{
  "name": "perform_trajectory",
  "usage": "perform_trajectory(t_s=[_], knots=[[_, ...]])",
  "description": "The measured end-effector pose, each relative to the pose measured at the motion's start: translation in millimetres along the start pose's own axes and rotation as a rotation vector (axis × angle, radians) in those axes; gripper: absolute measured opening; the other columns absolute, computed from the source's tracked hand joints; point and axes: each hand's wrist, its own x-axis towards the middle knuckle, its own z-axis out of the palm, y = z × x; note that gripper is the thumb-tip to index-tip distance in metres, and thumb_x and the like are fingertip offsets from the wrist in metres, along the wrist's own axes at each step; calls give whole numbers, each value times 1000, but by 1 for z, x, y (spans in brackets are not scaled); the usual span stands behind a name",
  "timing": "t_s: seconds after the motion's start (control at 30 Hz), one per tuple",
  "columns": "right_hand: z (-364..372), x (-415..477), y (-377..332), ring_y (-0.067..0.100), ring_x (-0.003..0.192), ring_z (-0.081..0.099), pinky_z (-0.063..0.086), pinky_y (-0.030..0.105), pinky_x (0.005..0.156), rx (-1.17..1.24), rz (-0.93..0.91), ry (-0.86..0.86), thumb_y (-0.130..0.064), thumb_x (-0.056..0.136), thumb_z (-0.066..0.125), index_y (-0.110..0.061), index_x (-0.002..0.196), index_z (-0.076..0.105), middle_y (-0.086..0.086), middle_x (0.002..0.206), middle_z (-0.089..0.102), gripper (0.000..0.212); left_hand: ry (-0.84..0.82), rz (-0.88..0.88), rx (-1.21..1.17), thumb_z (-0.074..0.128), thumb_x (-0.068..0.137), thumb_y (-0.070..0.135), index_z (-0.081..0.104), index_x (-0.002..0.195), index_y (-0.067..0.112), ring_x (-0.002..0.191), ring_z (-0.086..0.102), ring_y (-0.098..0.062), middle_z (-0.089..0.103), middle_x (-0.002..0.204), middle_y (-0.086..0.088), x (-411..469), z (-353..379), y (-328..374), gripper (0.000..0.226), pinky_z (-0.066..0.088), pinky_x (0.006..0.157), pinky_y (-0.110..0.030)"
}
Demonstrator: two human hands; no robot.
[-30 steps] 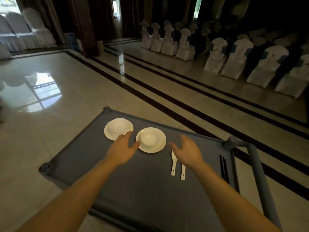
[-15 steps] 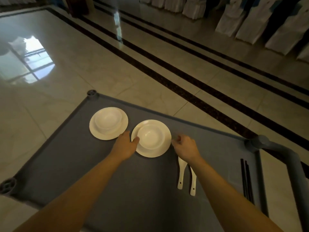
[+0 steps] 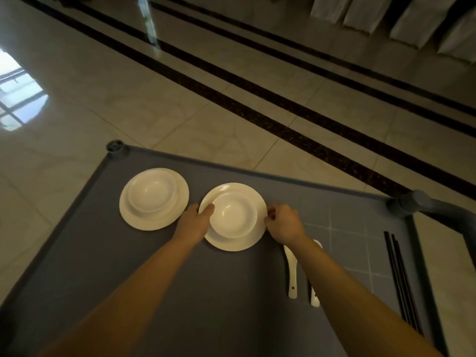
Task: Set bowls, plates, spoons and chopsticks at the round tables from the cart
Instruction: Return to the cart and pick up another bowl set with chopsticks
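Two white plates lie on the grey cart (image 3: 108, 274), each with a white bowl in it. My left hand (image 3: 193, 222) grips the left rim of the right plate (image 3: 231, 244), thumb over the edge by its bowl (image 3: 233, 215). On the opposite rim my right hand (image 3: 284, 224) pinches the same plate. The left plate (image 3: 134, 215) with its bowl (image 3: 152, 190) stands untouched beside them. Two white spoons (image 3: 292, 276) lie under my right forearm. Black chopsticks (image 3: 400, 279) rest along the cart's right edge.
The cart's handle (image 3: 422, 204) rises at the right corner and a corner post (image 3: 115, 146) stands at the far left. Glossy tiled floor (image 3: 206, 99) with dark stripes surrounds the cart. White-covered chairs (image 3: 412, 19) line the top right.
Both hands came down from hovering over the cart and closed on the two sides of the right plate. My view tilted down and nearer to the cart.
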Motion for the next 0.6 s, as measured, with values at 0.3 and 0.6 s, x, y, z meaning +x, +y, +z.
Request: perform_trajectory(t_s=[0.3,0.6], knots=[[-4,-27,12,18,85,58,48,31,76,67,39,137,-10,95,60,-10,107,70,8,105,72,16,-119,-36,-138,56,94,50,63,109,25,110,61,-30,65,123,-7,3,2,2,30,49,101,-53],[-31,-104,38,19,89,66,54,32,77,253,120,304,-11,93,61,-16,103,70,-1,93,70,15,-215,121,-239,54,88,63,58,112,30,99,63,-22,65,111,0,-41,38,16,41,51,76,-40]])
